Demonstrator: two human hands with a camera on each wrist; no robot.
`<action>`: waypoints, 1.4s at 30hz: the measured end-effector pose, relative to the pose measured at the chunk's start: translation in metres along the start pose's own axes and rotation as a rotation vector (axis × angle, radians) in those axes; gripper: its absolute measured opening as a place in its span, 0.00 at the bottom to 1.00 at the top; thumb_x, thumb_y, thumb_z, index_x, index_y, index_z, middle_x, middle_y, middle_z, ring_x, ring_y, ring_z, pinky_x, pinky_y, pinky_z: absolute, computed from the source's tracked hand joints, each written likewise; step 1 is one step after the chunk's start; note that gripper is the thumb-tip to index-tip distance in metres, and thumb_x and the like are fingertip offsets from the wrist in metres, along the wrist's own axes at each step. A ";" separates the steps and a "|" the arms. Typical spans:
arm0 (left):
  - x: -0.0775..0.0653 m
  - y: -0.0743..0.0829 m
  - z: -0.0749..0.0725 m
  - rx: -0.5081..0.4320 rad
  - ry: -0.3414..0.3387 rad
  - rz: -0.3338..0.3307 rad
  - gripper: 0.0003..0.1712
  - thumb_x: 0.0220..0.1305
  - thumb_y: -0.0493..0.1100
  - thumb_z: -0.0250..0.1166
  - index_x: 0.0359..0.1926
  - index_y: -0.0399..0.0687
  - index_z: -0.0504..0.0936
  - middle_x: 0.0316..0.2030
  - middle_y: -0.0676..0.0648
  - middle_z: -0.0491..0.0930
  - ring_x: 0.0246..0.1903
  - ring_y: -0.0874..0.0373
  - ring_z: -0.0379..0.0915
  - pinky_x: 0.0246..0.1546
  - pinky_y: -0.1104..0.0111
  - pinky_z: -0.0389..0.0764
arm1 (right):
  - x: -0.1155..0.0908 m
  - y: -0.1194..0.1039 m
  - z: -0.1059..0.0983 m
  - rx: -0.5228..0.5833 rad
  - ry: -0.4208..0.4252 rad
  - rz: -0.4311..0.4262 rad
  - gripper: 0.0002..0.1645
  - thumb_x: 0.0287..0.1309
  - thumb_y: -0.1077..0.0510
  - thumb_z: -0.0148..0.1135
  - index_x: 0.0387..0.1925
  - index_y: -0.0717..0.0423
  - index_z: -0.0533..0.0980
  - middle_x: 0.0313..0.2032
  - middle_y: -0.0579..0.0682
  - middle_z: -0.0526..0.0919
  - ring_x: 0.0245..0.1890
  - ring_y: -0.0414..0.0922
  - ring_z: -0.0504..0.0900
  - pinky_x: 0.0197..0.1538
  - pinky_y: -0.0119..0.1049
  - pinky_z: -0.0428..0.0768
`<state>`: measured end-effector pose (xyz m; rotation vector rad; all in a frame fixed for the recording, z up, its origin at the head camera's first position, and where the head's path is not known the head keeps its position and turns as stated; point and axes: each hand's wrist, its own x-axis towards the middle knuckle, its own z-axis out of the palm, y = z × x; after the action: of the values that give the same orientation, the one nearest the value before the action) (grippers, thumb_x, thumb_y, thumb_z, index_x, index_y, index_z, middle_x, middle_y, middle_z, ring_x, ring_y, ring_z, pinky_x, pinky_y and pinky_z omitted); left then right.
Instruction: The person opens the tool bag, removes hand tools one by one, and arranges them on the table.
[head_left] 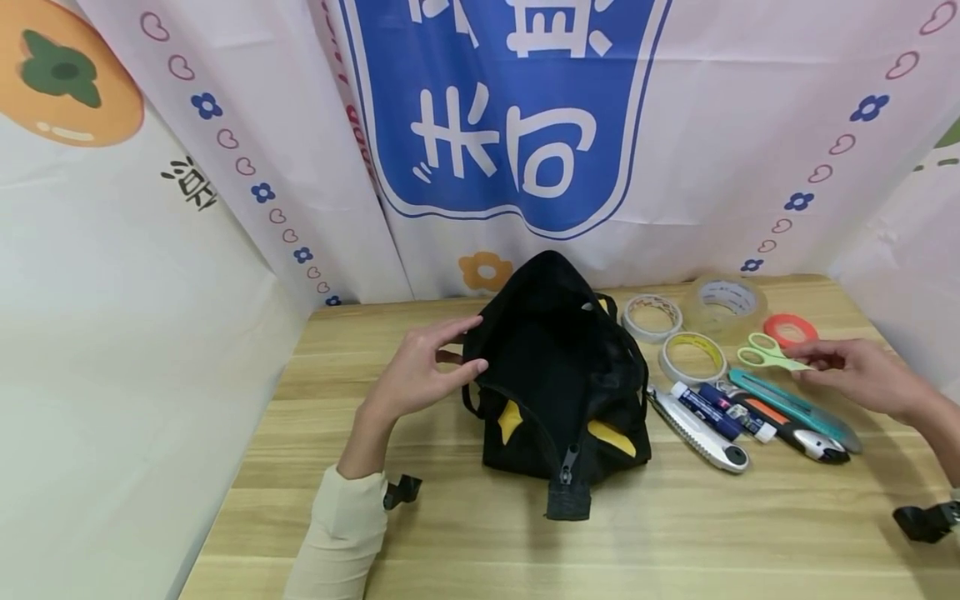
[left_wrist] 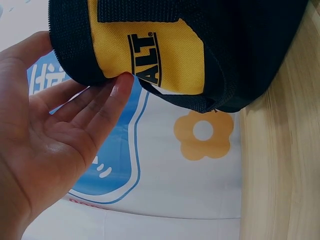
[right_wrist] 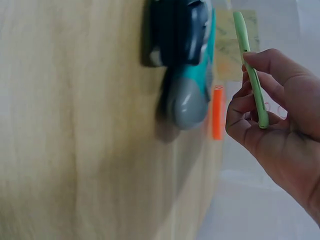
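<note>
A black bag [head_left: 555, 417] with yellow patches stands on the table, its zipped mouth wide apart. My left hand [head_left: 423, 367] holds the left side of its rim. In the left wrist view the fingers lie against the yellow outer face, while the thumb tip is hidden behind the black edge. To the right, my right hand [head_left: 862, 375] pinches light green scissors [head_left: 783, 362] between thumb and fingers. The right wrist view shows the scissors [right_wrist: 256, 87] edge-on and raised, beyond the grey end of a turquoise cutter [right_wrist: 189, 107].
Right of the bag lie a white-cored tape roll [head_left: 651, 337], a yellow-cored one [head_left: 670, 367], a wide clear roll [head_left: 699, 321] and red tape [head_left: 810, 332]. In front are a white utility knife [head_left: 701, 433], glue sticks [head_left: 705, 408] and an orange-grey knife [head_left: 772, 418]. A printed cloth hangs behind.
</note>
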<state>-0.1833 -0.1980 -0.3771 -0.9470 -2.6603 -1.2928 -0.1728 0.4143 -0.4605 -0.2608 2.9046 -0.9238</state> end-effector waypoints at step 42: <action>0.002 0.004 0.002 0.020 -0.003 -0.009 0.34 0.72 0.43 0.72 0.75 0.40 0.75 0.73 0.39 0.77 0.66 0.43 0.81 0.55 0.58 0.92 | -0.024 -0.026 0.004 -0.202 0.070 0.106 0.41 0.73 0.46 0.68 0.64 0.82 0.71 0.54 0.83 0.78 0.52 0.78 0.78 0.47 0.70 0.85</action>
<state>-0.1820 -0.1941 -0.3748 -0.9369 -2.6774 -1.2651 -0.1453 0.3954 -0.4483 -0.0877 3.0438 -0.6378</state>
